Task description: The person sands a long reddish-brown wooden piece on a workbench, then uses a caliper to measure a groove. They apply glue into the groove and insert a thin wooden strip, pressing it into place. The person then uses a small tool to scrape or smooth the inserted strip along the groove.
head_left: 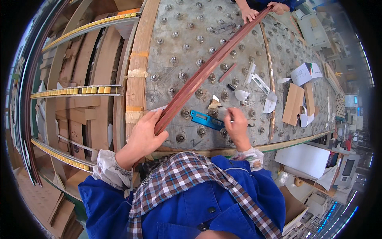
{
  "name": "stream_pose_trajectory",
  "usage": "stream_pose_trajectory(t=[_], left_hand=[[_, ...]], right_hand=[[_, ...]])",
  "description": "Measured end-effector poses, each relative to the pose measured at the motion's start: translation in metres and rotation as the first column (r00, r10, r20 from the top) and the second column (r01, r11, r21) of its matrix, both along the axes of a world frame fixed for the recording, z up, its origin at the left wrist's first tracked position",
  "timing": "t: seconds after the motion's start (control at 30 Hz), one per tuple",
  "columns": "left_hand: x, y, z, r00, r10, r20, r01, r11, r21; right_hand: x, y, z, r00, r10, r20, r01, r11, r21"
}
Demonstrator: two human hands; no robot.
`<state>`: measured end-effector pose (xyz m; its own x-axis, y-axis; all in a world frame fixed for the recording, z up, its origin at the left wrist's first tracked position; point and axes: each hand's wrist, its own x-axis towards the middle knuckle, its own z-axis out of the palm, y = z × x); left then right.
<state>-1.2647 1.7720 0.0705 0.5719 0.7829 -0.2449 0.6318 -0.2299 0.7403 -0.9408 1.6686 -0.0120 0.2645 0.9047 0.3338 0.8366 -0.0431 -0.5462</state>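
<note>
My left hand point(144, 134) is closed round the near end of a long reddish-brown profile strip point(209, 67). The strip runs diagonally away over the table to the far side, where a co-worker's hands point(250, 15) hold its other end. My right hand point(238, 129) hovers to the right of the strip, fingers curled together and blurred. A thin dark tip shows beside it, but what it grips cannot be made out. Just left of that hand lies a flat blue bar with cut-outs point(205, 120). A small tan and white scrap point(214, 103) rests behind the bar.
The metal tabletop point(163, 85) is studded with ball rollers. A white bottle point(241, 95), a white slotted bar point(260, 84), a short red strip point(228, 73), cardboard pieces point(293, 104) and a white box point(305, 73) lie rightward. A rack with yellow rollers point(75, 91) stands left.
</note>
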Motion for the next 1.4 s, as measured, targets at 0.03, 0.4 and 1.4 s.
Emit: stream_pose_trajectory(t=[0.03,0.4,1.4], left_hand=[[0.001,0.000,0.004,1.000,0.003,0.004,-0.003,1.000,0.001],[0.004,-0.006,-0.001,0.999,-0.023,-0.039,0.037,0.916,0.400],[0.016,-0.006,0.017,0.986,-0.156,-0.053,0.152,0.737,0.659]], right_hand=[[-0.007,0.005,-0.001,0.999,0.031,0.041,-0.030,0.999,-0.023],[-0.039,0.068,0.073,0.970,0.198,-0.140,-0.174,0.970,0.168],[0.063,0.002,-0.024,0.820,-0.568,-0.065,0.552,0.816,-0.170]])
